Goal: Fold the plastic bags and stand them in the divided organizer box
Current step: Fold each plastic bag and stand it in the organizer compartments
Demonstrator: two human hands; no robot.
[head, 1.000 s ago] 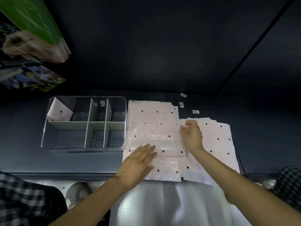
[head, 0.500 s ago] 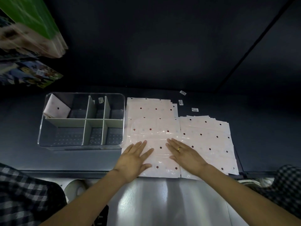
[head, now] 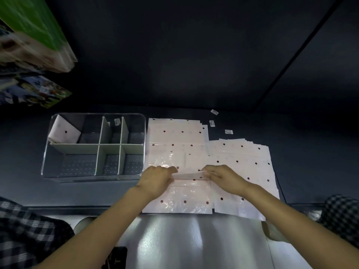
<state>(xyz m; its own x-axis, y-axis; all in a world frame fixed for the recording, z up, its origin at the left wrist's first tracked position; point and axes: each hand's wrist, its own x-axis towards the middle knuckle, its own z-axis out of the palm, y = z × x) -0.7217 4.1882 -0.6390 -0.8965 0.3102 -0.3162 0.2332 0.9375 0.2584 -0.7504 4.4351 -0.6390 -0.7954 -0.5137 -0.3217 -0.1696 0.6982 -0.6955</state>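
A pale pink plastic bag [head: 180, 199] with dark red dots lies flat in front of me on the dark table. My left hand [head: 155, 181] and my right hand [head: 227, 179] pinch a raised fold of it between them, the fold running across the bag's middle. More dotted bags lie spread to the right as a fanned stack [head: 244, 171] and behind as a second stack [head: 174, 131]. The clear divided organizer box [head: 46, 152] stands to the left. One folded bag [head: 65, 133] leans in its far left compartment; the other compartments hold nothing.
Three small white labels [head: 228, 131] lie on the table behind the bags. Colourful printed packages [head: 33, 35] hang at the upper left. A shiny metal edge [head: 174, 239] runs along the table's near side, with checkered fabric [head: 23, 233] at both lower corners.
My hands went from lying flat on the front bag to pinching its middle and lifting a fold. Before that, my right hand came back from the stack on the right.
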